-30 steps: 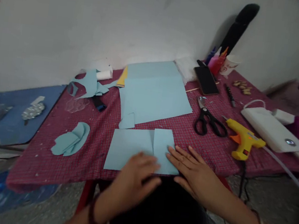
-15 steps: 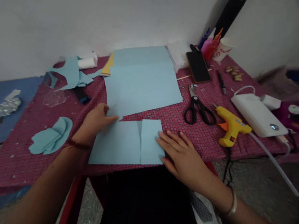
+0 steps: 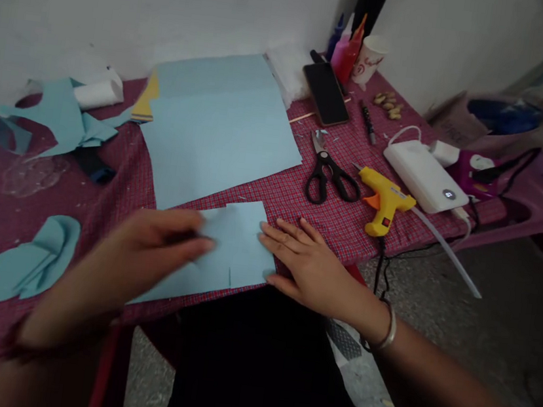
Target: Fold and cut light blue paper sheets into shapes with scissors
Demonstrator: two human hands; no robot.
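A folded light blue paper sheet (image 3: 241, 243) lies at the table's front edge, with a narrow slit at its lower edge where the fold does not quite meet. My right hand (image 3: 302, 257) rests flat at its right side, fingers spread and tips on the paper. Above the paper's left part is my left hand (image 3: 162, 243), blurred by motion; its thumb stands apart from the curled fingers and nothing shows between them. Behind the folded piece lies a larger blue sheet (image 3: 216, 124). Black-handled scissors (image 3: 327, 171) lie open to the right of it.
A yellow glue gun (image 3: 385, 198) with its cord sits at the right, near a white power bank (image 3: 426, 176). A phone (image 3: 325, 92), paint bottles (image 3: 347, 51) and a paper cup (image 3: 369, 60) stand farther back. Blue paper cutouts (image 3: 34, 260) and scraps (image 3: 58, 111) lie left.
My left hand has left the paper's upper left corner and moved over the sheet toward the middle. My right hand stays on the right side. The view has shifted right.
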